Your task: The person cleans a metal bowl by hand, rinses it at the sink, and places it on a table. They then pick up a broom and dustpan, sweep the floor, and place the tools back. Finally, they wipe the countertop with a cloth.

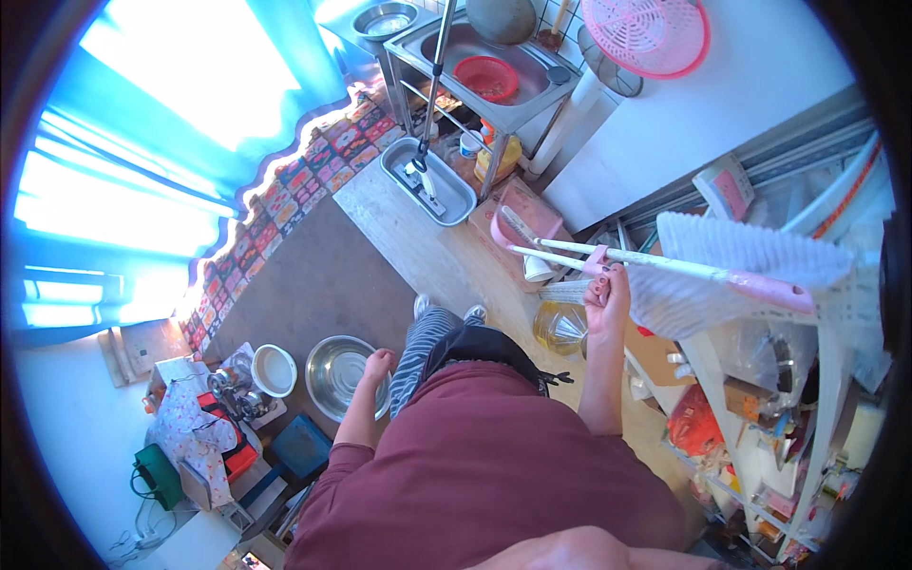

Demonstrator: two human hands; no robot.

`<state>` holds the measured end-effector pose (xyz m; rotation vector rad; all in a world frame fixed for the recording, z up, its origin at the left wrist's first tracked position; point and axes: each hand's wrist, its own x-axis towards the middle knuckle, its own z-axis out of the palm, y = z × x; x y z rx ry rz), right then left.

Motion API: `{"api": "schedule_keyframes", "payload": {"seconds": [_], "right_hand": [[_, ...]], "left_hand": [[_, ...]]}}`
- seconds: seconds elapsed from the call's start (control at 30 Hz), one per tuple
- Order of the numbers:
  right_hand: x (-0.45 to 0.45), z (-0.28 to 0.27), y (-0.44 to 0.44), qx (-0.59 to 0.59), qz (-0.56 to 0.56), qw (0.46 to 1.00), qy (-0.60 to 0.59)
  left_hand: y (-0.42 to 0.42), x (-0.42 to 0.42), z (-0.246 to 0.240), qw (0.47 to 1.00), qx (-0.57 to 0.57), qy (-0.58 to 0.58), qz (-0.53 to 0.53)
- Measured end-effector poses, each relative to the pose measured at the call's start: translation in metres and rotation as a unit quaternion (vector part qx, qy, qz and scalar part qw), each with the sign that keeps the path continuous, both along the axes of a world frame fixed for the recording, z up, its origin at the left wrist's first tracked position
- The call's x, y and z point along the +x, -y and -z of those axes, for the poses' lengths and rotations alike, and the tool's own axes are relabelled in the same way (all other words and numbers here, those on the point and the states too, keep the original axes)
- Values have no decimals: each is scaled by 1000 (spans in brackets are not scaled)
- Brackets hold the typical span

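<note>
My right hand [608, 288], at the right, grips a long-handled pink-and-white cleaning tool [662, 262] near its pink clip. Two white rods run through the tool, and a pink curved head with bristles [519, 224] points away from me. Its pink handle end reaches past my hand over a pale ribbed cloth [755, 253]. My left hand [380, 362] hangs low at my side, its fingers curled and nothing visible in them. Beneath it on the floor lies a large stainless steel basin [336, 370].
A flat mop [422, 167] stands in a grey tub [427, 182] before a steel sink [499, 107] holding a red basin [486, 78]. An oil jug [559, 328] and a loaded shelf rack [823, 434] stand right. A white bucket [273, 370] and blue curtain [178, 92] are left.
</note>
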<state>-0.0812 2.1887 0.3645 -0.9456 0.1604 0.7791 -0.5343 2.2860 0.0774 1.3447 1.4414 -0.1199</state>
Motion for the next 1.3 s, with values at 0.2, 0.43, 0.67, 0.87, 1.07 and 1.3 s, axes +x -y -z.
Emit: {"api": "schedule_keyframes", "payload": {"seconds": [0.2, 0.43, 0.67, 0.87, 1.07, 1.3], "right_hand": [[32, 21, -44, -47, 41, 997, 46], [58, 58, -105, -48, 120, 991, 43], [57, 103, -152, -87, 132, 987, 35], [83, 93, -150, -101, 209, 972, 25], [66, 85, -151, -122, 176, 975, 57], [43, 91, -178, -216, 131, 961, 111]], "left_hand": [[-61, 25, 10, 987, -24, -89, 136], [-171, 29, 24, 942, -45, -163, 290], [-315, 90, 19, 989, -60, -55, 126], [-388, 147, 38, 973, -37, -38, 225], [-394, 173, 65, 956, -13, -13, 291], [-359, 175, 66, 929, -43, -2, 368]]}}
